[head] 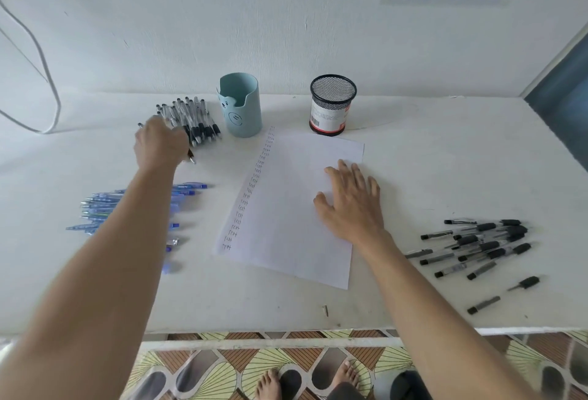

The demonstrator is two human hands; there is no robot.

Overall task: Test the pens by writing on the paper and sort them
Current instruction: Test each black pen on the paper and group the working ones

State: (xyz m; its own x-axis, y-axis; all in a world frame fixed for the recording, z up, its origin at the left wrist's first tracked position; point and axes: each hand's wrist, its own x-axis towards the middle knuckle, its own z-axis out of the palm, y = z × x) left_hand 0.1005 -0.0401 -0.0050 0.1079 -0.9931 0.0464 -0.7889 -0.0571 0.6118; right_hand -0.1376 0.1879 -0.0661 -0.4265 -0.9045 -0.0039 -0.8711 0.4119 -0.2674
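3 heaps of pens on the surface [445,161]. So how far along is this, would you say?

Well under way, I judge. The paper [286,209] carries 1 full column of small test words [251,186] down its left edge, and the rest of the sheet is blank. Blue pens [101,205] lie grouped at the left, black capped pens [483,247] at the right, and clear clicker pens [194,116] at the back left.

Which heap is left to test?

I cannot tell that. No pen stands in the teal holder [241,107] or the mesh holder [332,104], so if the pens are meant to end there, that part is not done.

And the hands?

The left hand [159,142] is stretched out to the near edge of the clicker pens, fingers curled round 1 black pen [192,158], whose tip pokes out below the hand. Whether it is picking that pen up or laying it down, I cannot say. The right hand [350,202] lies flat on the paper's right half with its fingers spread, grasping nothing and pressing the sheet down.

So the paper is between them?

Nearly: it lies under the right hand, and the left hand is well apart from it, beyond the written column.
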